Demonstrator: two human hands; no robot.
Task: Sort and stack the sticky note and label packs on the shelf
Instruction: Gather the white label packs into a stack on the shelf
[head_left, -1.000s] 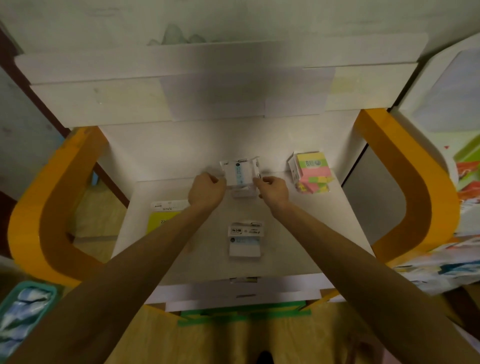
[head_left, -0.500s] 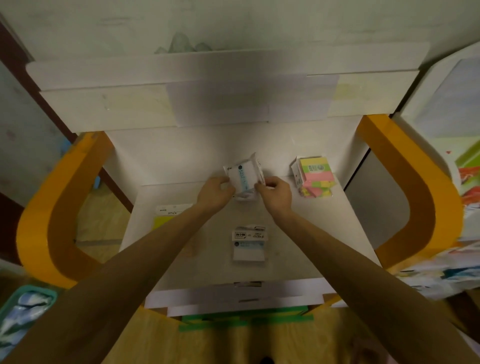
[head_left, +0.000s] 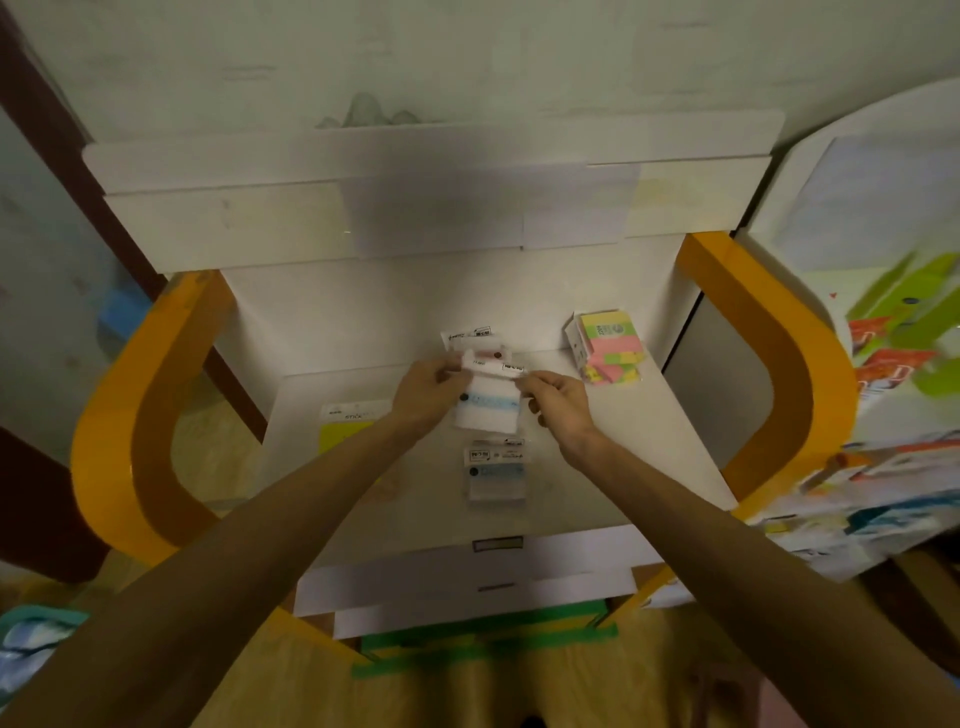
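Holding a white label pack with a blue stripe above the middle of the shelf, both hands pinch its top corners: left hand fingers curled on the left edge, right hand thumb and forefinger on the right. A second pack with a red stripe sits just behind, touching it; whose grip, cannot tell. Another blue-stripe pack lies flat nearer the front. Yellow sticky pack lies at left, pink-green stack at right rear.
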